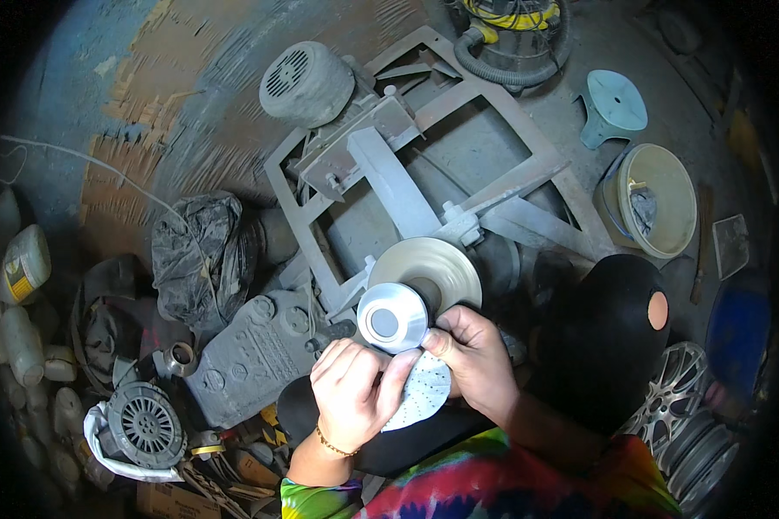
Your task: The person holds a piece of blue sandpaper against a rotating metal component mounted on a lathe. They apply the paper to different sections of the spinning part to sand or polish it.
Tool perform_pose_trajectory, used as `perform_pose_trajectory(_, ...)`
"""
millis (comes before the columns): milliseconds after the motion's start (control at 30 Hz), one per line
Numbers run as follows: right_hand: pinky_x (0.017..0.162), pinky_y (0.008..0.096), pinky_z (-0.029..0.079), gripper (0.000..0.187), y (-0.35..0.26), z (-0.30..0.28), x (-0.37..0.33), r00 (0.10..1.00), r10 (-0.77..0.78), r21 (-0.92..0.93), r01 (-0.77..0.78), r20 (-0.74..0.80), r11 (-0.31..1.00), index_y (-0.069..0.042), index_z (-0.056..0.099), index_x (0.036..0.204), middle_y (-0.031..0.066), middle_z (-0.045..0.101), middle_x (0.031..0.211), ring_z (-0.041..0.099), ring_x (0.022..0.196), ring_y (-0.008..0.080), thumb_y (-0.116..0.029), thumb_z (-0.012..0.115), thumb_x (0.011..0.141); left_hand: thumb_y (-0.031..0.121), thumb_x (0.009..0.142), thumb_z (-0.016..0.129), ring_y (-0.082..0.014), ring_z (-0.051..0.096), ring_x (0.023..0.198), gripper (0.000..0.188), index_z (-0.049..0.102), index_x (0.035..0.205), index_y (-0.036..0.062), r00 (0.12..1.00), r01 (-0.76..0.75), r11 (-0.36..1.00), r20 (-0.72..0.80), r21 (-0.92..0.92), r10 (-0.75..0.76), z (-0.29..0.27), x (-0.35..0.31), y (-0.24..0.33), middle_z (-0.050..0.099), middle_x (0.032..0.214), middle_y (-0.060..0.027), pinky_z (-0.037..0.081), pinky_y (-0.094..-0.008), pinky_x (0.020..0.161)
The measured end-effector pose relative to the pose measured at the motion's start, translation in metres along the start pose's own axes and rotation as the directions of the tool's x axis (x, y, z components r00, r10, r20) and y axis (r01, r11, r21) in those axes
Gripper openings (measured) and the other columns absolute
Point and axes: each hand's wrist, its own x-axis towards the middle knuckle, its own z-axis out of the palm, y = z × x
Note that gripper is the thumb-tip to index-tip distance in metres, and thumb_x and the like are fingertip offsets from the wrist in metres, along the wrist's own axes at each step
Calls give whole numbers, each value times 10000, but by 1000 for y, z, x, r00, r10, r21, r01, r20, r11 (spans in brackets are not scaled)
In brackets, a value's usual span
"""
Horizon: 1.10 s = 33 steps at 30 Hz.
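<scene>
Left hand (pixel 348 386) and right hand (pixel 480 355), both curled nearly closed, sit beyond the near edge of the dusty grey metal frame (pixel 506 112), by a cream dished wheel (pixel 454 266). A shiny silver metal cup (pixel 406 310) lies ahead-left of the right, nearer hand, which pinches its rim (round face upward); the left thumb presses a pale dotted disc (pixel 424 391) just below. A white jug's yellow label (pixel 31 280) is illegible.

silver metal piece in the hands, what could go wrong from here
The silver metal piece is held near its rim, so it could slip from the bare fingers. In this view it overlaps the larger cream round dish; if they knock together, either might get scratched, though whether they touch is unclear. The perforated white disc hangs below it and might crease or drop.
</scene>
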Motion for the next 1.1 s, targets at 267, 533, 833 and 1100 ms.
perform_pose_trajectory(267,592,201,378,249,-2,0,-2,997,-72,-7,72,-9,997,-55,535,831,-58,515,745,445,695,10,-159,743,918,88,738,835,-233,485,488,335,512,646,74,998,9,997,-65,-79,-14,7,-1,-5,490,564,-55,405,-336,507)
perform_pose_trajectory(533,595,207,347,385,-4,9,-3,986,-167,19,167,-13,986,-83,417,1004,-50,418,801,395,695,21,-99,776,866,59,746,829,-202,447,461,336,515,627,59,991,114,977,-53,-180,-126,4,-4,-7,474,540,-46,368,-312,476)
perform_pose_trajectory(833,629,207,356,394,-12,20,-1,967,-252,-44,250,-26,967,-80,414,1028,-39,418,843,407,745,25,-42,762,847,49,752,825,-187,432,461,349,506,611,44,974,194,947,-63,-257,-217,1,-4,-8,467,540,-46,345,-307,464)
perform_pose_trajectory(1100,631,200,357,373,-7,15,2,968,-251,-83,249,-21,965,-78,435,1025,-37,425,843,414,748,28,-44,763,850,50,754,826,-191,434,464,368,489,607,44,967,221,943,-68,-249,-245,4,-5,-6,469,545,-49,345,-306,462)
